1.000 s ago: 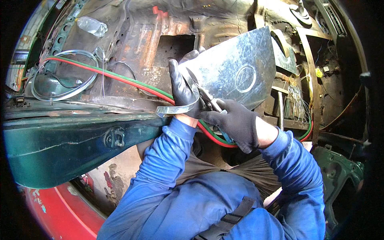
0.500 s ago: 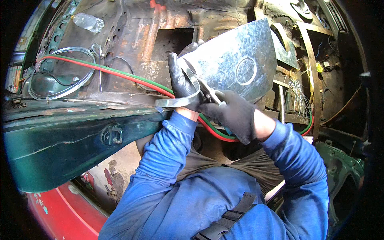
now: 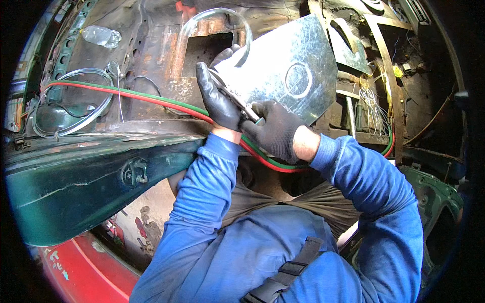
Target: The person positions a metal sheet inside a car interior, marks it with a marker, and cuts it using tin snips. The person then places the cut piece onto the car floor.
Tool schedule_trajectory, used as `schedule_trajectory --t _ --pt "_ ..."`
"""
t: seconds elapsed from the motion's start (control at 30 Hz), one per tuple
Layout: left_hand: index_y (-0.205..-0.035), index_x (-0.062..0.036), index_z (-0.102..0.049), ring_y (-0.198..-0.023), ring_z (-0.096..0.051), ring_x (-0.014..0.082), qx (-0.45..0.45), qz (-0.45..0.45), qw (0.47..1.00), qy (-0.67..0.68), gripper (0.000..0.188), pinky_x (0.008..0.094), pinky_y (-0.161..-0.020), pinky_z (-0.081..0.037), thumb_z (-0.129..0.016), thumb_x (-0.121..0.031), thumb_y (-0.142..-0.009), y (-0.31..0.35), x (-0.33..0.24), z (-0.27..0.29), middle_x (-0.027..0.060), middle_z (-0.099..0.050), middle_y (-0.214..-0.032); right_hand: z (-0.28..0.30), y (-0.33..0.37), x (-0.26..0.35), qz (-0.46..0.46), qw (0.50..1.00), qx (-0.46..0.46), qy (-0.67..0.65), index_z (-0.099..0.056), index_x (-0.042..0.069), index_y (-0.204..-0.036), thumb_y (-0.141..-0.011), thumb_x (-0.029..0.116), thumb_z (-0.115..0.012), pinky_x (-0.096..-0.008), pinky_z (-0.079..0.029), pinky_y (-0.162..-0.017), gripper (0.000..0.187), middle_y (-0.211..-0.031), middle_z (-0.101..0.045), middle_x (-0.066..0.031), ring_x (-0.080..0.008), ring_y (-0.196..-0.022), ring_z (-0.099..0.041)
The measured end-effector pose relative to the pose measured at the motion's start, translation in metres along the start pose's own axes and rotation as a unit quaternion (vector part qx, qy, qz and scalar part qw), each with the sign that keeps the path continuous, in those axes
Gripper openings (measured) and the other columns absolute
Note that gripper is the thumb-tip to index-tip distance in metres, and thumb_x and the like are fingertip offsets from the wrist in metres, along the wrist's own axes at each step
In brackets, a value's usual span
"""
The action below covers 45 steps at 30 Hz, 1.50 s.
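My left hand [image 3: 221,103], in a black glove, is closed on the near left edge of a shiny metal sheet [image 3: 270,58]. The sheet has a pale ring drawn on it. In my black-gloved right hand [image 3: 278,130] are the handles of metal snips [image 3: 234,96]. Their blades lie along the sheet's edge beside my left palm, and the tips are hard to make out. From that edge a narrow metal strip [image 3: 222,12] curls up and away in a wide loop. Some fingers of my left hand are hidden by the sheet.
A red and green twin hose [image 3: 151,101] crosses under my wrists. Farther left lie a coil of wire [image 3: 76,132] and a clear plastic bottle [image 3: 102,36]. A dark green body panel [image 3: 91,187] juts in at left. Loose wiring [image 3: 373,103] hangs at right, near a rectangular floor opening [image 3: 194,59].
The curled strip has swung from near my left wrist to beyond the sheet's far left side. Both hands, the snips and the sheet have shifted left; my right hand is also slightly farther away.
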State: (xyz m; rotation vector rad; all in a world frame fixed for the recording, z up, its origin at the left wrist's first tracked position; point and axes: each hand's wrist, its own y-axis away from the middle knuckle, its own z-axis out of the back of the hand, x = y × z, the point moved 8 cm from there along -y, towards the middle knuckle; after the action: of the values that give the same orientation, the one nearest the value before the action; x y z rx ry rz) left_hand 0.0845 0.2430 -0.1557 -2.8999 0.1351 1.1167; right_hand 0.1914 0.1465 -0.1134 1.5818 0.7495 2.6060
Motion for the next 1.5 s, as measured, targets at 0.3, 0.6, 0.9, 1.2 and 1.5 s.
schedule_trajectory --t 0.3,0.6,0.9,1.2,1.5 --pt "-0.14 -0.0027 -0.064 -0.138 -0.058 0.0292 -0.015 0.06 0.997 0.037 0.068 0.0454 -0.124 -0.04 -0.046 -0.062 -0.113 -0.007 0.032 0.021 0.0166 -0.064 -0.149 0.035 0.058 -0.014 0.071 0.993 -0.048 -0.078 -0.071 -0.004 -0.121 -0.101 0.036 -0.072 -0.0493 -0.055 -0.09 0.045 -0.105 -0.075 -0.03 -0.0437 -0.101 -0.074" --pt "-0.143 -0.0086 -0.057 -0.128 -0.065 0.0296 -0.101 0.161 0.982 0.014 0.047 0.0474 -0.117 -0.048 -0.06 -0.044 -0.112 0.006 0.056 0.031 0.014 -0.069 -0.136 0.21 0.109 -0.19 -0.129 0.941 -0.286 0.129 -0.064 -0.001 -0.132 -0.093 0.045 -0.085 -0.0446 -0.058 -0.088 0.064 -0.11 -0.076 -0.0225 -0.0325 -0.1 -0.074" --pt "-0.151 -0.0002 -0.051 -0.135 -0.062 0.0304 -0.148 0.197 0.969 0.008 0.059 0.0486 -0.121 -0.046 -0.052 -0.047 -0.115 0.016 0.053 0.044 0.018 -0.065 -0.146 0.204 0.073 -0.205 -0.117 0.9 -0.324 0.267 -0.045 -0.006 -0.161 -0.091 0.059 -0.083 -0.0464 -0.044 -0.122 0.102 -0.157 -0.056 -0.031 -0.0417 -0.148 -0.054" --pt "-0.123 -0.0082 -0.073 -0.092 -0.069 0.0101 -0.055 0.194 0.962 -0.186 0.017 0.0291 -0.079 -0.056 -0.07 -0.016 -0.108 0.028 0.038 0.056 0.0 -0.074 -0.107 0.192 0.014 -0.264 -0.117 0.943 -0.297 0.092 -0.058 -0.001 -0.15 -0.085 0.057 -0.088 -0.0466 -0.055 -0.107 0.092 -0.134 -0.072 -0.0275 -0.0389 -0.125 -0.071" --pt "-0.152 0.0 -0.058 -0.124 -0.072 0.0214 0.043 0.265 0.934 -0.237 0.043 0.0388 -0.101 -0.062 -0.059 -0.011 -0.111 0.092 0.01 0.021 0.0124 -0.072 -0.14 0.209 0.03 -0.257 -0.049 0.933 -0.343 -0.094 -0.073 -0.004 -0.125 -0.09 0.032 -0.088 -0.0357 -0.056 -0.083 0.052 -0.107 -0.079 -0.0117 -0.0186 -0.093 -0.072"
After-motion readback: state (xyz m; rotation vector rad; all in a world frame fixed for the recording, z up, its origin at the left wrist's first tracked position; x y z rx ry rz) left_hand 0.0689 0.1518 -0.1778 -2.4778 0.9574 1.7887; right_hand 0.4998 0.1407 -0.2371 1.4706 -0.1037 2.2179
